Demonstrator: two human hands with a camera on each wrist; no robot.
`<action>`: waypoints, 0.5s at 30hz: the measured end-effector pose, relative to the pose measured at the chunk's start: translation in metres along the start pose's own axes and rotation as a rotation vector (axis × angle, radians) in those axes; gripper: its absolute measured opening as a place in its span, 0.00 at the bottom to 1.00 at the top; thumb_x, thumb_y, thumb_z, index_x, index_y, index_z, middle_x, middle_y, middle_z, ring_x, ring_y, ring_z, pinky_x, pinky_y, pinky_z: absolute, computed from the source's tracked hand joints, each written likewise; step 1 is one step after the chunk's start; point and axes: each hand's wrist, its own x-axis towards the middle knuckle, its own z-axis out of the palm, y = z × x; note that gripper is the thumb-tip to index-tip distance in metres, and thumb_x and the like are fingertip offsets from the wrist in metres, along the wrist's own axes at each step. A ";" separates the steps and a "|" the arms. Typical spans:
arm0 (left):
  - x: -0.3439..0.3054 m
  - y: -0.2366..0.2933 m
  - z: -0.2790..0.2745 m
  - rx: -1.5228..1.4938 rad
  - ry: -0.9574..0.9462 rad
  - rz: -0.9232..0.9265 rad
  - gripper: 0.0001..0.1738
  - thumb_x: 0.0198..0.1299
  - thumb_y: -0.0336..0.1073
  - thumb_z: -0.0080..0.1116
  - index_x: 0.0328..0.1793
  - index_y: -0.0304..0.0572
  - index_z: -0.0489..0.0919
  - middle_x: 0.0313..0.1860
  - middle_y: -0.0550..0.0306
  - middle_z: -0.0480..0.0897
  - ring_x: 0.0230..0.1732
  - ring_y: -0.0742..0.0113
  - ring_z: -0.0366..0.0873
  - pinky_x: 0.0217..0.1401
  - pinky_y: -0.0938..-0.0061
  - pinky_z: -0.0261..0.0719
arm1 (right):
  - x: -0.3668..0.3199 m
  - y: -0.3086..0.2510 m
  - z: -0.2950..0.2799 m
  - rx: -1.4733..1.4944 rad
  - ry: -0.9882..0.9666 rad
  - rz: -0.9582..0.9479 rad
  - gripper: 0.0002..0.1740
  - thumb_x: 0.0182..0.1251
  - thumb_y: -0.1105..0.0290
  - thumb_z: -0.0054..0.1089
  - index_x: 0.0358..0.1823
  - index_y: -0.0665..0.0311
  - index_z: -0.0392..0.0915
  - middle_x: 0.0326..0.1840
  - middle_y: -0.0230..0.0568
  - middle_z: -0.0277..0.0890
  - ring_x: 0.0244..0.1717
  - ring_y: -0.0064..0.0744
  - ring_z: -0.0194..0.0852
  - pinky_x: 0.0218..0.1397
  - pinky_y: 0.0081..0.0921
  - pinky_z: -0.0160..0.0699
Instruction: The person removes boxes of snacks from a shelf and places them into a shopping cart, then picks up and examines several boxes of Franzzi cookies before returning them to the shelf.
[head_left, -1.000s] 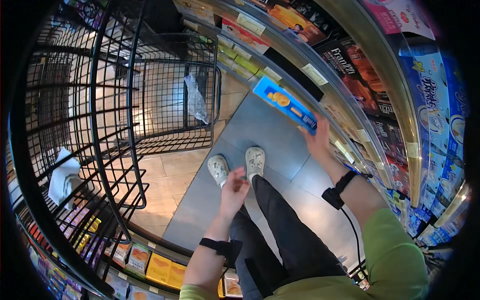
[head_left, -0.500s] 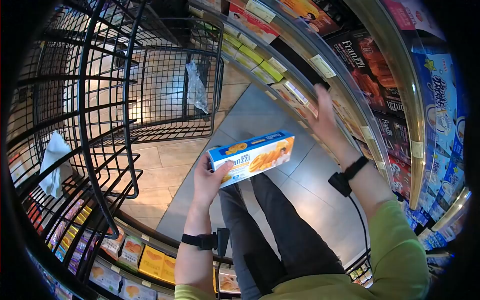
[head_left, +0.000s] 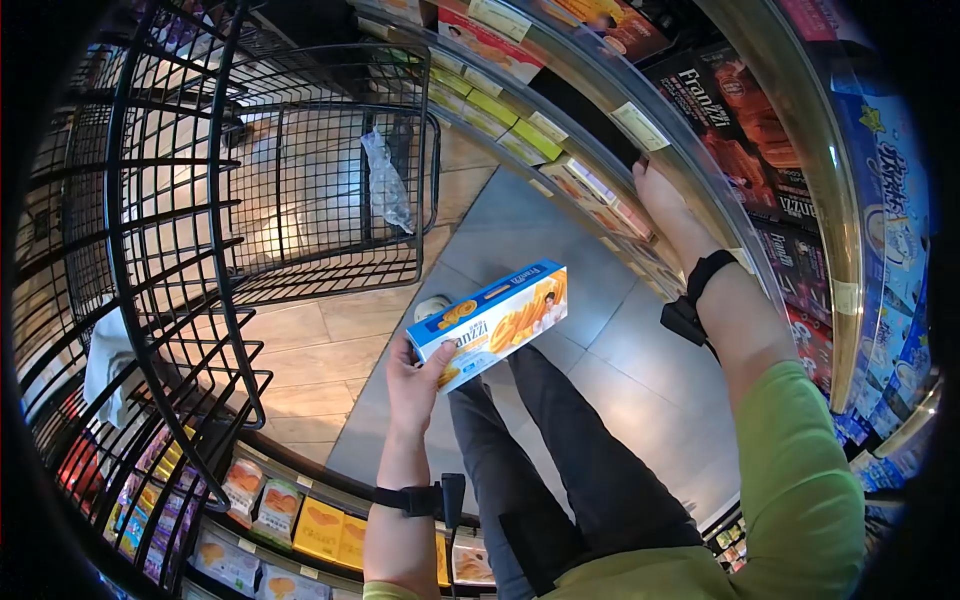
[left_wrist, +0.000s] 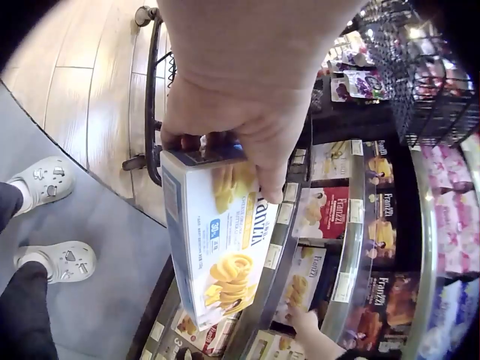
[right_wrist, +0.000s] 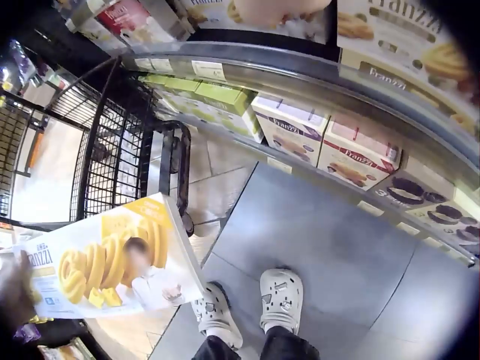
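Observation:
A white and blue Franzzi cookie box (head_left: pixel 490 325) tilts in front of the legs in the head view. My left hand (head_left: pixel 413 383) grips its near end, thumb on the printed front; the left wrist view has the same box (left_wrist: pixel 217 240) hanging below the hand (left_wrist: pixel 232 120). My right hand (head_left: pixel 660 195) reaches into a shelf slot on the right, its fingertips hidden there. In the left wrist view the right hand (left_wrist: pixel 316 341) is against a Franzzi box (left_wrist: pixel 300 285) lying on the shelf. Only part of the right hand (right_wrist: pixel 281 9) shows in the right wrist view.
A black wire cart (head_left: pixel 330 200) stands at the left, with a crumpled plastic bag (head_left: pixel 385 185) and a white cloth (head_left: pixel 112 365) on it. Shelves of boxed snacks (head_left: pixel 740 140) curve along the right. Yellow packets (head_left: pixel 322 528) line a lower-left shelf. Grey tile (head_left: pixel 610 380) lies underfoot.
The blue and white box has passed from my right hand to my left. My right hand has moved up and into the shelf. The cart appears slightly farther left.

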 end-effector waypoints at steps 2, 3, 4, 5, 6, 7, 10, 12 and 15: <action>0.001 0.001 0.005 -0.011 -0.005 -0.011 0.22 0.54 0.32 0.70 0.52 0.33 0.73 0.44 0.54 0.81 0.44 0.72 0.78 0.50 0.76 0.77 | 0.001 -0.002 0.000 0.000 -0.064 -0.004 0.22 0.62 0.56 0.56 0.54 0.59 0.75 0.53 0.54 0.75 0.53 0.58 0.73 0.58 0.47 0.70; 0.001 0.002 0.007 -0.021 -0.010 -0.022 0.23 0.53 0.33 0.70 0.52 0.34 0.73 0.43 0.54 0.81 0.44 0.72 0.78 0.50 0.76 0.77 | -0.002 -0.003 0.004 -0.054 -0.016 0.005 0.23 0.63 0.55 0.56 0.56 0.59 0.74 0.55 0.54 0.73 0.56 0.58 0.71 0.60 0.47 0.69; 0.002 0.001 0.008 -0.021 -0.011 -0.021 0.23 0.53 0.33 0.70 0.52 0.34 0.73 0.43 0.54 0.81 0.44 0.72 0.78 0.50 0.76 0.77 | -0.003 -0.003 0.006 -0.108 0.031 0.013 0.24 0.64 0.54 0.55 0.57 0.58 0.73 0.57 0.53 0.72 0.59 0.57 0.69 0.62 0.46 0.67; 0.002 0.001 0.009 -0.001 -0.003 -0.020 0.24 0.53 0.33 0.71 0.52 0.33 0.73 0.43 0.54 0.81 0.43 0.72 0.78 0.50 0.76 0.77 | -0.004 -0.002 0.008 -0.107 0.032 0.015 0.24 0.64 0.54 0.55 0.57 0.58 0.73 0.57 0.53 0.72 0.59 0.57 0.69 0.62 0.46 0.67; 0.002 0.000 0.009 0.018 0.005 -0.020 0.24 0.53 0.33 0.71 0.52 0.33 0.73 0.43 0.54 0.81 0.43 0.72 0.78 0.49 0.76 0.77 | -0.005 0.001 0.010 -0.340 0.088 -0.117 0.25 0.65 0.53 0.53 0.58 0.59 0.72 0.58 0.53 0.71 0.60 0.58 0.67 0.63 0.46 0.66; 0.002 0.001 0.010 0.019 0.004 -0.021 0.24 0.53 0.33 0.71 0.52 0.33 0.73 0.43 0.54 0.81 0.43 0.72 0.78 0.49 0.76 0.77 | -0.005 0.003 0.013 -0.572 0.144 -0.249 0.26 0.67 0.51 0.52 0.60 0.60 0.71 0.60 0.54 0.70 0.62 0.58 0.65 0.64 0.45 0.65; 0.002 0.003 0.012 0.031 -0.002 -0.018 0.24 0.53 0.33 0.71 0.52 0.33 0.73 0.43 0.54 0.81 0.43 0.71 0.78 0.49 0.76 0.77 | 0.011 0.005 0.026 -0.196 0.189 -0.080 0.29 0.68 0.48 0.49 0.61 0.60 0.70 0.63 0.55 0.67 0.65 0.57 0.62 0.66 0.44 0.62; 0.002 0.004 0.014 0.037 -0.013 -0.019 0.24 0.52 0.33 0.71 0.52 0.34 0.72 0.43 0.54 0.81 0.42 0.71 0.79 0.49 0.76 0.77 | 0.001 0.004 0.029 -0.535 0.295 -0.160 0.29 0.69 0.48 0.48 0.61 0.61 0.70 0.62 0.57 0.67 0.64 0.57 0.63 0.66 0.44 0.63; 0.000 0.003 0.015 0.060 -0.004 -0.017 0.24 0.52 0.32 0.71 0.52 0.34 0.72 0.43 0.54 0.81 0.42 0.71 0.79 0.49 0.76 0.77 | -0.007 0.002 0.026 -0.290 0.343 -0.094 0.28 0.70 0.48 0.46 0.60 0.63 0.70 0.61 0.60 0.68 0.62 0.60 0.65 0.65 0.44 0.63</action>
